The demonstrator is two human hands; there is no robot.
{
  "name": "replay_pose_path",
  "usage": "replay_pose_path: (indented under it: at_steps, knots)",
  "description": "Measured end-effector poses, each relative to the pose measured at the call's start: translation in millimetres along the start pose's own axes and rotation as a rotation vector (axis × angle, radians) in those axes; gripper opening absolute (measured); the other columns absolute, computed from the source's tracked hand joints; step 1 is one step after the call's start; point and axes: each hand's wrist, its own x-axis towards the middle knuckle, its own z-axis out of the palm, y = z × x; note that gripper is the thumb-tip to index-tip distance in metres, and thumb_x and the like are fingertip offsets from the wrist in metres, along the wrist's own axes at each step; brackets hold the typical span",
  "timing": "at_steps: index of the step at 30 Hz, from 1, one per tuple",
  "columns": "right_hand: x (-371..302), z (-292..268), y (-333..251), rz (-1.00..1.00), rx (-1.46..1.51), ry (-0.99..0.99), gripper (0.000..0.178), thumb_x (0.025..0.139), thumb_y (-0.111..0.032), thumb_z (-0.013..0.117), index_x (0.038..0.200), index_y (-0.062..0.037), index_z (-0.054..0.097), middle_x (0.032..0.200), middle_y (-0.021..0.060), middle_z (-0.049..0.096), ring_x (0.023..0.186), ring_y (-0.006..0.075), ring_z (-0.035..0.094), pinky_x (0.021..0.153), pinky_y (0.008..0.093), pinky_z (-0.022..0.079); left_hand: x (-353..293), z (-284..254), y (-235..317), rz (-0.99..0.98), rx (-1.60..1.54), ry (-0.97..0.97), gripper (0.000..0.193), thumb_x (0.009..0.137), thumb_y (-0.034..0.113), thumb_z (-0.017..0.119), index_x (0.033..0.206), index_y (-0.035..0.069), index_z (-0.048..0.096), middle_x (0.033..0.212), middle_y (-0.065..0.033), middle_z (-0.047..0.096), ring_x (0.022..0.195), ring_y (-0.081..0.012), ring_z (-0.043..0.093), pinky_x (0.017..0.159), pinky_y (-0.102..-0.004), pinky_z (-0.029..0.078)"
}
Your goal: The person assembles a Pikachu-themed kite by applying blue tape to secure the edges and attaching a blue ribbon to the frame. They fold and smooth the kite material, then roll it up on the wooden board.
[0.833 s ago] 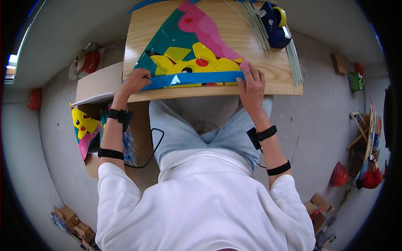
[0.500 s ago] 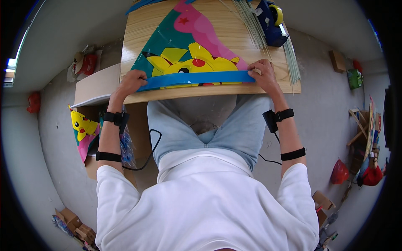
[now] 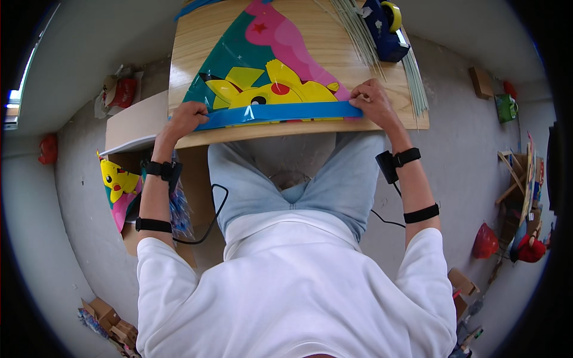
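A glossy triangular printed sheet (image 3: 236,62), green and pink with a yellow cartoon figure, lies on the wooden table, its point away from me. Across its near edge runs a long blue strip (image 3: 280,111), covering the lower part of the figure. My left hand (image 3: 188,117) is closed on the strip's left end, fingers curled under. At the other end my right hand (image 3: 373,101) pinches the strip's right tip between thumb and fingers. Both hands rest near the table's front edge.
On the wooden table (image 3: 197,45), a blue tape dispenser (image 3: 385,36) stands at the far right beside several thin pale sticks (image 3: 353,33). More blue strips (image 3: 197,7) lie at the far left edge. An open cardboard box (image 3: 134,124) stands left of my legs, with a similar printed sheet (image 3: 119,185) hanging there.
My right hand has shifted slightly, its fingers lifting a little at the strip's right end. The left hand has barely moved.
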Motion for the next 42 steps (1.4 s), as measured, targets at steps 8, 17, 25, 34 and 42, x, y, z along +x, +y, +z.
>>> replay_pose_path:
  at_steps: [8, 17, 25, 34, 42]
  knots:
    - [-7, 10, -4, 0.002, -0.286, 0.008, 0.013, 0.079, -0.01, 0.081, 0.088, -0.0044, 0.074, 0.103, 0.0138, 0.061, 0.104, 0.0341, 0.061, 0.092, 0.0423, 0.05, 0, 4, -4, 0.014, 0.007, -0.007, 0.019, 0.087, 0.014, 0.072, 0.094, -0.003, 0.068, 0.085, -0.0224, 0.066, 0.079, -0.0344, 0.062, 0.074, -0.0427, 0.049]
    - [6, 33, -9, 0.053, -0.726, 0.131, 0.01, 0.083, -0.014, 0.076, 0.09, -0.0064, 0.076, 0.104, 0.0134, 0.066, 0.111, 0.0342, 0.064, 0.093, 0.0495, 0.049, 0, 31, -7, 0.056, -0.054, 0.1, 0.017, 0.087, 0.016, 0.073, 0.095, 0.001, 0.071, 0.09, -0.0196, 0.071, 0.088, -0.0375, 0.067, 0.078, -0.0446, 0.05]
    - [12, 32, 9, 0.056, -0.504, 0.175, 0.012, 0.084, -0.015, 0.077, 0.092, -0.0065, 0.076, 0.101, 0.0141, 0.067, 0.103, 0.0357, 0.066, 0.089, 0.0463, 0.052, 7, 43, -13, 0.013, -0.041, 0.124, 0.016, 0.085, 0.017, 0.077, 0.093, 0.004, 0.073, 0.093, -0.0179, 0.073, 0.093, -0.0387, 0.069, 0.081, -0.0463, 0.051]
    - [-14, 24, 0, -0.006, -0.44, 0.545, 0.02, 0.089, -0.014, 0.076, 0.106, -0.0025, 0.075, 0.11, 0.0142, 0.07, 0.103, 0.0346, 0.066, 0.093, 0.0436, 0.053, 7, 42, -13, 0.034, -0.034, 0.121, 0.015, 0.084, 0.016, 0.076, 0.09, 0.003, 0.072, 0.091, -0.0184, 0.073, 0.09, -0.038, 0.069, 0.078, -0.0464, 0.051]
    - [-56, 159, -116, -0.378, -0.521, 0.132, 0.08, 0.09, -0.049, 0.073, 0.152, -0.0039, 0.05, 0.161, 0.0189, 0.042, 0.154, 0.0363, 0.031, 0.127, 0.0579, 0.019, 5, 41, -9, 0.003, -0.03, 0.115, 0.016, 0.085, 0.018, 0.075, 0.092, 0.004, 0.073, 0.091, -0.0173, 0.073, 0.09, -0.0374, 0.069, 0.08, -0.0461, 0.05]
